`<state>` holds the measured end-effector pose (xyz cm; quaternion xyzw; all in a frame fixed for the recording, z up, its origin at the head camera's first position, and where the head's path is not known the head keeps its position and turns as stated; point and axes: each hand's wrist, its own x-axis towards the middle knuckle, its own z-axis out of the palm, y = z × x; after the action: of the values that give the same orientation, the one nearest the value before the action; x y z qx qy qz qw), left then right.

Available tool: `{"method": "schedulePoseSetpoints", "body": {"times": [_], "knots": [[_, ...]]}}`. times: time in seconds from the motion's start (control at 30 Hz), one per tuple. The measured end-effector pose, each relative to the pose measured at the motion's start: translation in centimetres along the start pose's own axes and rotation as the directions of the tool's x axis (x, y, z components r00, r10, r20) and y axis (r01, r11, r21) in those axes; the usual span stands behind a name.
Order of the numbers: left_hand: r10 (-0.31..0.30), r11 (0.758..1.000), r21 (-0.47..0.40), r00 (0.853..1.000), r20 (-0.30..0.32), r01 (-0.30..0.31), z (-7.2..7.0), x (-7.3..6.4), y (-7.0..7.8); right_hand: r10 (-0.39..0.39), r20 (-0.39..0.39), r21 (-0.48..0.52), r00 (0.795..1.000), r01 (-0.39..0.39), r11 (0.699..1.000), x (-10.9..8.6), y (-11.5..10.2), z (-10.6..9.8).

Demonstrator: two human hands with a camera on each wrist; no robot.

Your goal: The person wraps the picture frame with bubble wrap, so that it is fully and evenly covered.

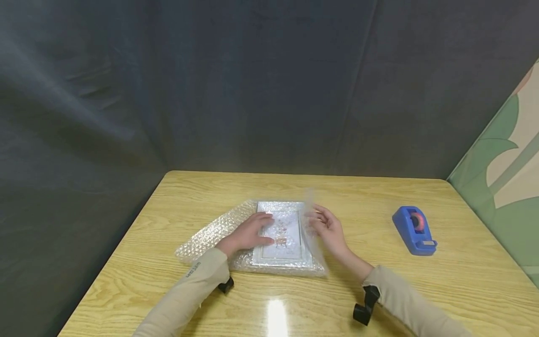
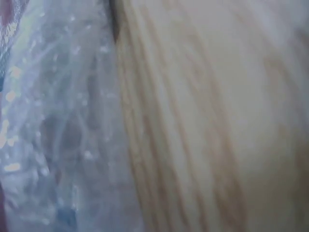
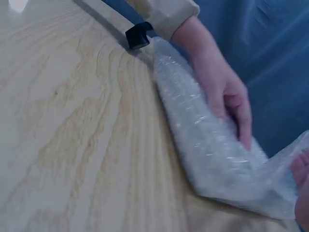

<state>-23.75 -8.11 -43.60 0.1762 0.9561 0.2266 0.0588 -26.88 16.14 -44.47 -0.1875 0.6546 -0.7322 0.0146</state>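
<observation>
A picture frame (image 1: 290, 252) with a pale border and a small reddish drawing lies on the table, with bubble wrap (image 1: 210, 236) around it. My left hand (image 1: 248, 232) rests over the frame's left part, fingers spread and fairly straight. At the frame's right side, my right hand (image 1: 330, 229) pinches a raised edge of the bubble wrap between thumb and fingers. The right wrist view shows the left hand (image 3: 224, 87) over the wrap and part of the right hand (image 3: 302, 193) at its lifted end. Only blurred bubble wrap (image 2: 72, 121) and tabletop appear in the left wrist view.
A blue tape dispenser (image 1: 414, 231) with a pink-red roll stands to the right on the wood-grain table (image 1: 139, 262). Dark curtain (image 1: 261, 93) hangs behind and to the left. A panel with a leaf pattern (image 1: 501, 173) borders the right side.
</observation>
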Motion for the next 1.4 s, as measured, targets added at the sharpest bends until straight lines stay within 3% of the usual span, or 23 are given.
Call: {"method": "schedulePoseSetpoints", "body": {"times": [0.33,0.43,0.53,0.63,0.73,0.8,0.9,1.1,1.4], "knots": [[0.004,1.000,-0.008,1.000,-0.004,-0.004,0.2,0.1,0.1,-0.037,-0.145,0.015,0.989,0.040,0.999,0.2,1.4,3.1],[0.010,1.000,0.002,1.000,-0.017,-0.010,0.3,0.1,0.0,-0.016,-0.158,-0.044,0.987,0.009,0.999,0.2,1.4,3.8],[0.021,1.000,0.015,0.999,-0.037,-0.020,0.4,0.1,-0.1,0.010,-0.144,-0.165,0.990,-0.034,0.986,0.2,1.3,4.4],[0.034,0.999,0.027,0.998,-0.056,-0.033,0.4,0.1,-0.2,0.013,-0.094,-0.355,0.996,-0.045,0.934,0.0,1.2,4.9],[0.034,0.999,0.025,0.997,-0.064,-0.033,0.4,0.1,-0.1,-0.012,-0.039,-0.532,0.999,-0.011,0.847,-0.2,1.4,5.3],[0.031,0.999,0.016,0.997,-0.066,-0.030,0.4,0.0,0.0,-0.037,-0.005,-0.607,0.999,0.026,0.795,-0.2,1.6,5.4],[0.030,1.000,0.012,0.997,-0.072,-0.029,0.3,-0.1,0.0,-0.054,0.027,-0.668,0.998,0.058,0.742,-0.3,1.7,5.4],[0.026,1.000,-0.002,0.995,-0.093,-0.026,0.2,-0.2,0.0,-0.083,0.082,-0.720,0.993,0.117,0.684,-0.3,1.8,5.6],[-0.062,0.997,-0.055,0.995,-0.084,0.057,0.4,-0.1,-0.1,-0.138,0.170,-0.766,0.976,0.219,0.605,-0.3,2.1,5.5]]}}
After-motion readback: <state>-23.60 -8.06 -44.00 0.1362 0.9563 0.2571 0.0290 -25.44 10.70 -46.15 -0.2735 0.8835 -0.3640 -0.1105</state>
